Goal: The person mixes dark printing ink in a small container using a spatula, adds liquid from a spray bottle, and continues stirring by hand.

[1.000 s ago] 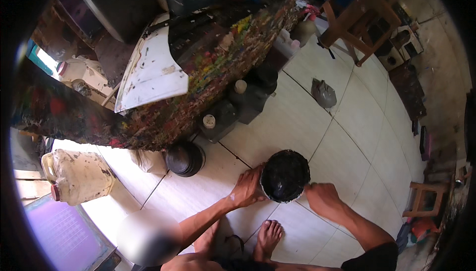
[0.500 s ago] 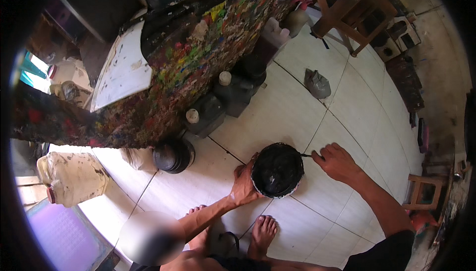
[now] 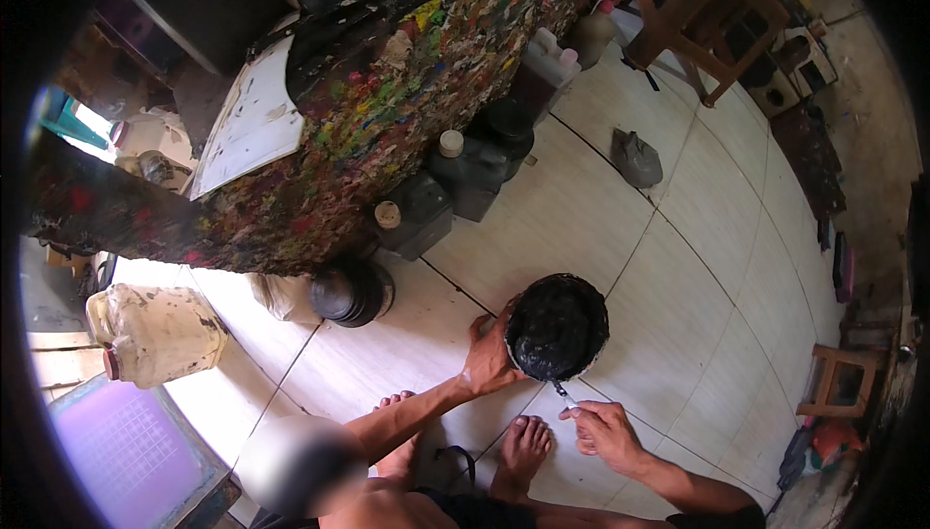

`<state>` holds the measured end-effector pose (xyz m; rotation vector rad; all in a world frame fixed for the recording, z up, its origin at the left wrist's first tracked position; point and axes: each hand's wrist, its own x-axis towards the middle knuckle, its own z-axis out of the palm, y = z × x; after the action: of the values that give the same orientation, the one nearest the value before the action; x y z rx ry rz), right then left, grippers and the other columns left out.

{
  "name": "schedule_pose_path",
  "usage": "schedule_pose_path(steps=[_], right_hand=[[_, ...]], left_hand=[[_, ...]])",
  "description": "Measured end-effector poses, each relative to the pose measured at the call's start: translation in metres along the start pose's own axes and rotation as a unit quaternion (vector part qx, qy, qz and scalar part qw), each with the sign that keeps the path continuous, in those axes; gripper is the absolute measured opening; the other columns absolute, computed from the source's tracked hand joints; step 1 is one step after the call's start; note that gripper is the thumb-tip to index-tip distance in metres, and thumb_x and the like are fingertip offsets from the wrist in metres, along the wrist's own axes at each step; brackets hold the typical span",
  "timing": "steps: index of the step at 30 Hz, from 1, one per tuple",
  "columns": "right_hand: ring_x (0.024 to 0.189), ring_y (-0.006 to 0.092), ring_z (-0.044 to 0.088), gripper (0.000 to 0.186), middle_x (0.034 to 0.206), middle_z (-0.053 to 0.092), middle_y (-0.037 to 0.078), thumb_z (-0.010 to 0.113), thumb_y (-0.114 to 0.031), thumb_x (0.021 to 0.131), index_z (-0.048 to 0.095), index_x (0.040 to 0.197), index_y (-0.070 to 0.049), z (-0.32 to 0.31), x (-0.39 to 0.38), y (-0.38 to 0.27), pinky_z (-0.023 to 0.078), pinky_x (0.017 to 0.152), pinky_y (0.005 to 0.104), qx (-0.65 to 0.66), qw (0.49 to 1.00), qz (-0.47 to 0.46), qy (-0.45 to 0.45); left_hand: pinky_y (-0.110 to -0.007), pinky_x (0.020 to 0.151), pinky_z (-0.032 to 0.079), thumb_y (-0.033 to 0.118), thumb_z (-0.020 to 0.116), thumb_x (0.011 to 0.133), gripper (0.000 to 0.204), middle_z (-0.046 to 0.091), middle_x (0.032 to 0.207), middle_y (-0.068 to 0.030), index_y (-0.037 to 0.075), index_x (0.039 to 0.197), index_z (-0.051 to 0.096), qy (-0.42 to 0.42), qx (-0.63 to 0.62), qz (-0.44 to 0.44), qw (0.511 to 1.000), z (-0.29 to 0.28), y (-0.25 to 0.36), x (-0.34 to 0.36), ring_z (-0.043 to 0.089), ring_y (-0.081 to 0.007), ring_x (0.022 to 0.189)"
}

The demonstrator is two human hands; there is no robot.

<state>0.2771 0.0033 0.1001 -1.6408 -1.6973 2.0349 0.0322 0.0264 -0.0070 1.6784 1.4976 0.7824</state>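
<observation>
My left hand (image 3: 491,358) is closed on the left side of a round tub, gripping its paint-smeared rim (image 3: 603,347). Thick, glossy black paint (image 3: 557,321) lies inside, heaped in the middle. In my right hand (image 3: 610,437), below and to the right of the tub, a thin tool with a pale handle (image 3: 569,401) is pinched between the fingers. Its blackened end reaches the tub's near rim; the kind of tool does not show clearly. My bare feet (image 3: 526,444) are on the tiles just below the tub.
Dark jerrycans (image 3: 415,216) and a black lidded tub (image 3: 347,294) stand along a paint-crusted table edge (image 3: 387,122). A stained yellowish jerrycan (image 3: 160,335) and a purple framed screen (image 3: 131,442) are at left. On the tiles lies a grey plastic bag (image 3: 636,159); a brown stool (image 3: 712,20) stands beyond.
My right hand has swung down and left with the tool, from the tub's right side to its near side. My left hand still grips the tub.
</observation>
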Motion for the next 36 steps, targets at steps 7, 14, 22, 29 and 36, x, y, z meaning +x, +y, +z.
schedule_pose_path(steps=[7, 14, 22, 29, 36], right_hand=[[0.042, 0.0058, 0.026, 0.02, 0.051, 0.03, -0.006, 0.047, -0.012, 0.09, 0.056, 0.09, 0.006, 0.005, 0.017, -0.072, 0.024, 0.042, 0.0221, 0.526, 0.84, 0.124, 0.036], [0.044, 0.022, 0.048, 0.018, 0.055, 0.052, 0.008, 0.051, -0.011, 0.087, 0.058, 0.082, 0.005, -0.037, 0.004, -0.091, 0.038, 0.045, 0.0341, -0.106, 0.983, -0.048, 0.145], [0.061, 0.0347, 0.062, 0.008, 0.062, 0.06, 0.021, 0.051, -0.002, 0.074, 0.056, 0.076, 0.003, -0.024, 0.034, -0.07, 0.048, 0.055, 0.044, -0.529, 0.826, -0.13, 0.143], [0.062, 0.0376, 0.062, 0.008, 0.065, 0.061, 0.022, 0.051, -0.004, 0.075, 0.058, 0.073, 0.001, -0.036, -0.018, -0.146, 0.048, 0.057, 0.0468, -0.453, 0.862, -0.154, 0.168], [0.062, 0.0373, 0.062, 0.011, 0.066, 0.061, 0.022, 0.051, -0.005, 0.075, 0.059, 0.076, 0.002, -0.028, 0.035, -0.092, 0.049, 0.058, 0.0474, -0.517, 0.833, -0.124, 0.153]], left_hand=[[-0.056, 0.101, 0.019, 0.061, 0.068, 0.063, 0.109, 0.019, 0.148, -0.0147, 0.009, 0.143, 0.016, 0.012, -0.001, 0.007, 1.0, -0.001, 0.0, -0.001, 0.024, -0.0265, 0.136], [-0.055, 0.1, 0.021, 0.061, 0.069, 0.062, 0.11, 0.018, 0.148, -0.0141, 0.009, 0.144, 0.015, -0.024, 0.015, 0.019, 0.999, -0.02, 0.01, -0.002, 0.022, -0.0261, 0.136], [-0.055, 0.1, 0.021, 0.06, 0.068, 0.063, 0.107, 0.02, 0.147, -0.0144, 0.01, 0.143, 0.017, -0.036, 0.021, 0.024, 0.999, -0.022, 0.024, 0.01, 0.022, -0.0267, 0.136], [-0.054, 0.103, 0.02, 0.057, 0.069, 0.064, 0.108, 0.023, 0.144, -0.0187, 0.005, 0.142, 0.015, -0.01, 0.04, 0.032, 0.999, -0.008, 0.005, -0.007, 0.026, -0.0331, 0.132], [-0.051, 0.105, 0.021, 0.048, 0.072, 0.066, 0.108, 0.024, 0.143, -0.0222, 0.002, 0.142, 0.012, 0.001, 0.03, 0.077, 0.997, 0.003, -0.009, -0.004, 0.028, -0.037, 0.131]])
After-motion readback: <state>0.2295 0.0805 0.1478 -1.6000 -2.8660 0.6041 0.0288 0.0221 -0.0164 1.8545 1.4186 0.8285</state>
